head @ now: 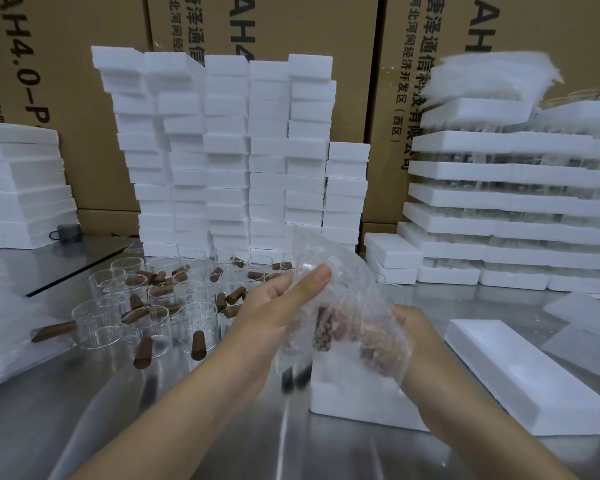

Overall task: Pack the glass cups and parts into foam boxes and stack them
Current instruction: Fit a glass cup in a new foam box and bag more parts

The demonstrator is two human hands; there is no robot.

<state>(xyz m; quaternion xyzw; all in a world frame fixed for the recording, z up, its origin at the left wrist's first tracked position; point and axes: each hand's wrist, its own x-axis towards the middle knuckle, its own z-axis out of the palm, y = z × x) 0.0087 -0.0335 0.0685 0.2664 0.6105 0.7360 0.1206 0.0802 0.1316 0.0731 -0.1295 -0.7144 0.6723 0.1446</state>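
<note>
Glass cups [153,332] sit loose in a cluster on the steel table [222,427], left of your hands, with brown handles [198,345] fitted to some and others lying among them. That is the backlog, and plenty is left.

Done side, as a judgement: the foam box stacks [239,150] at the back look like finished packs, but you can't tell from here whether they are full or empty. The foam trays [499,202] at right are layered with glass showing between them, so they look like supply, not output.

Current piece: you hold a bubble-wrap bundle [343,323] in mid-air, just above the foam box [347,396] in front of you. Your left hand [284,306] pinches the wrap, thumb laid across the upper edge. Your right hand [413,327] grasps the bundle from the far side, with its fingers mostly hidden behind the plastic. Brown shapes show through the wrap. The glass itself is too blurred to make out.

A foam lid [527,375] lies flat just right of the box, not yet on. Judged step: wrapping before the bundle goes into the box. Closing and stacking are still to do for this one.
</note>
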